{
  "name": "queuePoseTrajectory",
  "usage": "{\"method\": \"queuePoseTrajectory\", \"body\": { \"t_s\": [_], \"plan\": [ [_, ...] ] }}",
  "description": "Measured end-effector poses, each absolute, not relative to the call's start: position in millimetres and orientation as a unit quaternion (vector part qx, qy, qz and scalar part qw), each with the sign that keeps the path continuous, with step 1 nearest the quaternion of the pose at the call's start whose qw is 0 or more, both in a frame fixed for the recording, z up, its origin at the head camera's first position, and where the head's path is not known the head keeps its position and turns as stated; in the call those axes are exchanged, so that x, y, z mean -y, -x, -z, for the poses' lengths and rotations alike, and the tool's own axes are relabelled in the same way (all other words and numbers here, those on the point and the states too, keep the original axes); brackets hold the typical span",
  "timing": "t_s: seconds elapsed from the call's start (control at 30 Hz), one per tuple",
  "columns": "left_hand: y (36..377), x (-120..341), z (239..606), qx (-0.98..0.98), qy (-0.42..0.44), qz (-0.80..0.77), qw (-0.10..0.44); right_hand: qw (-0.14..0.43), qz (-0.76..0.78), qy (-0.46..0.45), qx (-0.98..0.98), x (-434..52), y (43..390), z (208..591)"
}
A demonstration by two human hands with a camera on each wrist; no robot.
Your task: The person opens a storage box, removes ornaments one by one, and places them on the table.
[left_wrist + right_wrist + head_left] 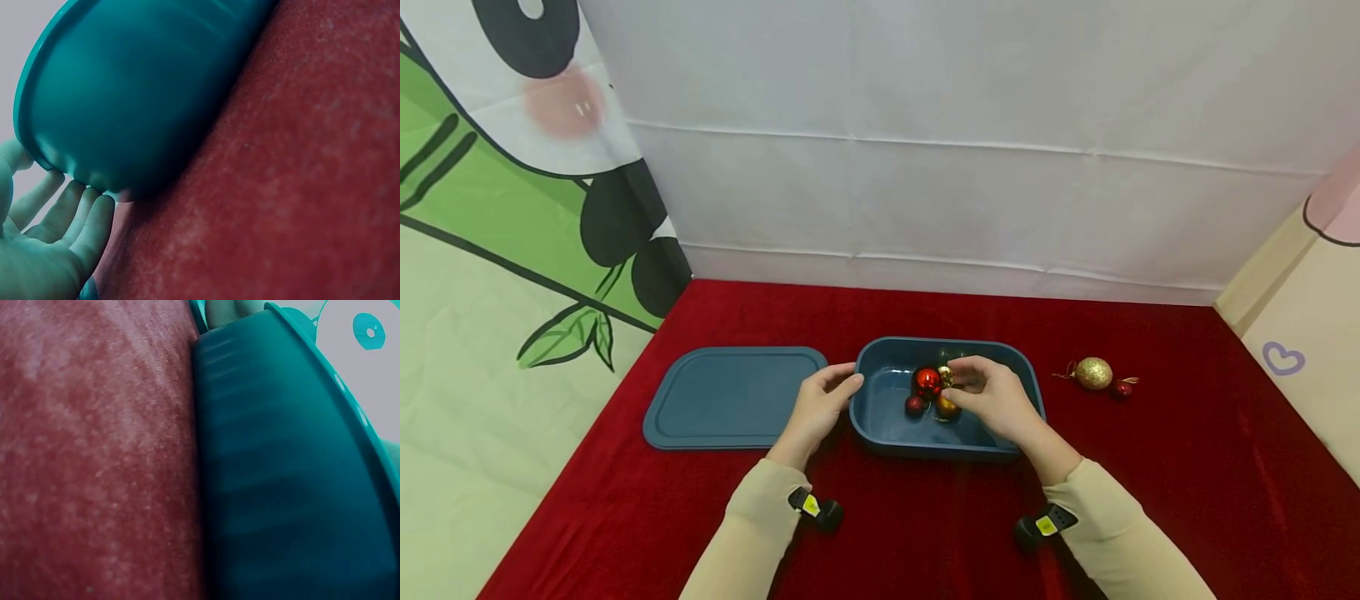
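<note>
A blue rectangular container (880, 429) stands on the red cloth. My left hand (820, 408) holds its left end, thumb at the rim and fingertips against the outer wall (125, 106). Over the container's inside reaches my right hand (996, 400), thumb and index finger apart beside the ornaments. Lying together in there are a shiny red ball ornament (927, 382), a small dark red ball (914, 406), a small shiny gold ornament (945, 377) and a gold ball (947, 408) partly under the thumb. No ornament is plainly pinched. In the right wrist view the container's side wall (275, 456) hides the fingers' work.
Left of the container lies a flat blue lid (730, 400). On the right, a glittery gold ball ornament (1093, 373) and a small red ball (1122, 389) lie on the red cloth (1180, 467). A white fabric backdrop (925, 200) hangs behind the table.
</note>
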State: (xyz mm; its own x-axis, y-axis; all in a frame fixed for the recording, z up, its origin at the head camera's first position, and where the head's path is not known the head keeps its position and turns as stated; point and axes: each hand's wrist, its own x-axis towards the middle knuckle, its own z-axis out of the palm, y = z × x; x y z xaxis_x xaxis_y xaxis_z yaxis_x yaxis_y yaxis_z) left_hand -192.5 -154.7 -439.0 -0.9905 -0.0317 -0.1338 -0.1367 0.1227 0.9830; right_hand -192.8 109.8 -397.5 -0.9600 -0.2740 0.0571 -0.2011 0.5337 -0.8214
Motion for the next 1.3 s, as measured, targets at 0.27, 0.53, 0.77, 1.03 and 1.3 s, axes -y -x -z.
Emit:
{"method": "queuePoseTrajectory", "body": {
  "t_s": [0.27,0.53,0.77,1.03,1.3],
  "plan": [
    [191.5,154.2,436.9,-0.751,0.053,-0.657,0.036,0.069,0.439,0.110,-0.889,-108.3,196.4,405.7],
    [191.6,153.9,435.3,-0.753,0.046,-0.656,0.027,0.077,0.413,0.098,-0.902,-106.3,197.4,406.0],
    [191.2,152.8,434.3,-0.751,0.051,-0.657,0.028,0.086,0.398,0.093,-0.909,-105.1,198.7,408.9],
    [191.7,152.0,433.2,-0.758,0.055,-0.650,0.026,0.095,0.386,0.090,-0.913,-104.3,200.9,409.3],
    [192.2,152.1,437.2,-0.760,0.053,-0.647,0.019,0.092,0.387,0.090,-0.913,-105.6,200.6,409.9]
  ]
}}
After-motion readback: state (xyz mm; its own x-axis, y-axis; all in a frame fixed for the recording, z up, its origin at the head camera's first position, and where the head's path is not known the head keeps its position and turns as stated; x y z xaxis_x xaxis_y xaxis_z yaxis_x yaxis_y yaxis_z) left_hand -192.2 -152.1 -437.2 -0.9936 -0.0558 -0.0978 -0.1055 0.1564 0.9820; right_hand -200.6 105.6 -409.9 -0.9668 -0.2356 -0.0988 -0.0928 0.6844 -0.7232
